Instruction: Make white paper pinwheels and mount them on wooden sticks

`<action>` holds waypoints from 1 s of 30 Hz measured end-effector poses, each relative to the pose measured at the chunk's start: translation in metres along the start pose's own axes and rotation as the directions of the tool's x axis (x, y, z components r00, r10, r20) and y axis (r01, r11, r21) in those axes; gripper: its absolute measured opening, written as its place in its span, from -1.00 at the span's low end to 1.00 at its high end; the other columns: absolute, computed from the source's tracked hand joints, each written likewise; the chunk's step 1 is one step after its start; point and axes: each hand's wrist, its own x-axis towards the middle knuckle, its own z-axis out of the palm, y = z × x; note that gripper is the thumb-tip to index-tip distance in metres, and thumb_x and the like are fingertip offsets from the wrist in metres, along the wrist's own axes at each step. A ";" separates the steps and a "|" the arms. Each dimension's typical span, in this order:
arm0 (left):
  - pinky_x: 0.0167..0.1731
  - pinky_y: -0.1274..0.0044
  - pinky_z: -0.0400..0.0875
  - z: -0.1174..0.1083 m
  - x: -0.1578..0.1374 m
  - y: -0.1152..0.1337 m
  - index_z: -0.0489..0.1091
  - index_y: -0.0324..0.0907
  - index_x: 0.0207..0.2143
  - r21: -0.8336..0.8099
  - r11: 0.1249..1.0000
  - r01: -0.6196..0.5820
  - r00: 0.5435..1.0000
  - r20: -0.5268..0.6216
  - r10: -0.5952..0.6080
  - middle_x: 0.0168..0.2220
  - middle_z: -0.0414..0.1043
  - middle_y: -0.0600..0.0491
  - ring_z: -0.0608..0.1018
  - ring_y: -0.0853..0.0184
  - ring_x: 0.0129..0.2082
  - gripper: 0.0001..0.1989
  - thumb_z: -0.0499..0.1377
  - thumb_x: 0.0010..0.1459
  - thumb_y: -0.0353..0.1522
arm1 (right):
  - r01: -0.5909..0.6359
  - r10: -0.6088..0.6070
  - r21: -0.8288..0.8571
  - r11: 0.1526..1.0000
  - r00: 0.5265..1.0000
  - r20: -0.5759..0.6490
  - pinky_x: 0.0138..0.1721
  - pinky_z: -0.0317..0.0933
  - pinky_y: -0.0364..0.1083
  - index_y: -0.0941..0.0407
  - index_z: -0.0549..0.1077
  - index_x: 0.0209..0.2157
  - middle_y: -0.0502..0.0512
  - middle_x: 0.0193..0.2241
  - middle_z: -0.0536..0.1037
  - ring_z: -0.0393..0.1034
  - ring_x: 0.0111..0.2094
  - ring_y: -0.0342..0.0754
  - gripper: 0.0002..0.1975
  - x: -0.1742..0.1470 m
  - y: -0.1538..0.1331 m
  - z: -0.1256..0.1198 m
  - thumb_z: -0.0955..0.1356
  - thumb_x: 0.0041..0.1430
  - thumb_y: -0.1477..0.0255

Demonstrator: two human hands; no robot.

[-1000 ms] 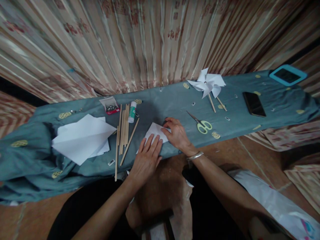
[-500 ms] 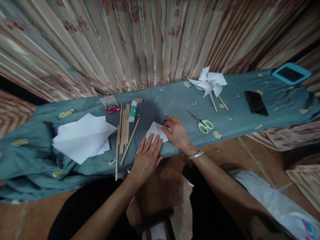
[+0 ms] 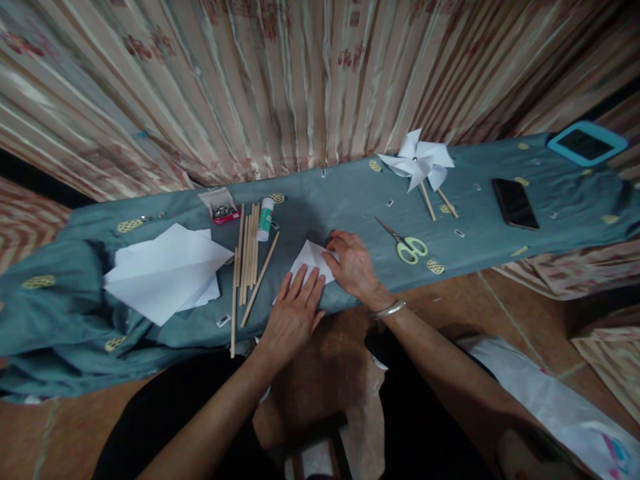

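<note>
A small folded piece of white paper (image 3: 309, 253) lies on the cloth-covered table in front of me. My left hand (image 3: 294, 308) rests flat across its lower left part, fingers stretched out. At the paper's right side, my right hand (image 3: 351, 265) has its thumb on the sheet and its fingers curved around that edge; the covered corner is hidden. A dark spot shows by the right fingertips, too small to make out. Left of the paper are several wooden sticks (image 3: 249, 247) and a glue stick (image 3: 265, 220). Scissors with green handles (image 3: 411, 250) lie to the right.
A stack of white paper sheets (image 3: 165, 273) lies at the left, below an open box of metal pins (image 3: 220, 205). Paper pinwheels on sticks (image 3: 417, 160), a phone (image 3: 515, 203) and a blue-framed device (image 3: 586, 143) are at the right. A curtain (image 3: 300, 87) hangs behind.
Both hands stay on the folded paper in nearly the same pose. The whole view has shifted very slightly; nothing was picked up or put down.
</note>
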 end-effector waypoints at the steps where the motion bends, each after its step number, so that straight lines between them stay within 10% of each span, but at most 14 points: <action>1: 0.25 0.12 0.10 0.000 0.000 0.000 0.14 -0.33 0.25 0.003 1.000 -0.001 1.000 0.003 0.001 0.28 0.16 -0.21 0.15 -0.02 0.31 -0.44 0.08 0.24 -0.32 | -0.004 0.005 -0.024 1.000 1.000 0.015 0.10 0.15 0.12 0.19 0.49 -0.16 0.32 0.06 0.44 0.29 0.05 0.18 -0.76 -0.002 -0.001 -0.001 0.26 0.27 0.39; 7: 0.26 0.13 0.07 -0.001 0.001 0.002 0.13 -0.35 0.26 0.014 1.000 0.014 0.999 0.039 -0.014 0.30 0.14 -0.19 0.14 -0.03 0.32 -0.41 0.11 0.22 -0.32 | 0.048 -0.048 -0.092 0.995 0.999 -0.004 0.18 -0.01 0.18 0.25 0.23 0.19 0.39 0.27 0.19 0.09 0.23 0.20 -0.50 -0.025 -0.009 -0.009 0.19 0.32 0.26; 30: 0.27 0.13 0.02 0.003 -0.001 -0.001 0.13 -0.32 0.27 0.014 1.000 -0.025 0.999 0.027 0.025 0.32 0.09 -0.20 0.10 -0.03 0.33 -0.41 0.11 0.21 -0.32 | -0.184 0.174 -0.144 0.972 0.981 -0.083 0.27 -0.15 0.17 0.29 0.11 0.26 0.42 0.30 0.09 -0.09 0.34 0.13 -0.46 -0.058 0.030 -0.019 0.14 0.30 0.39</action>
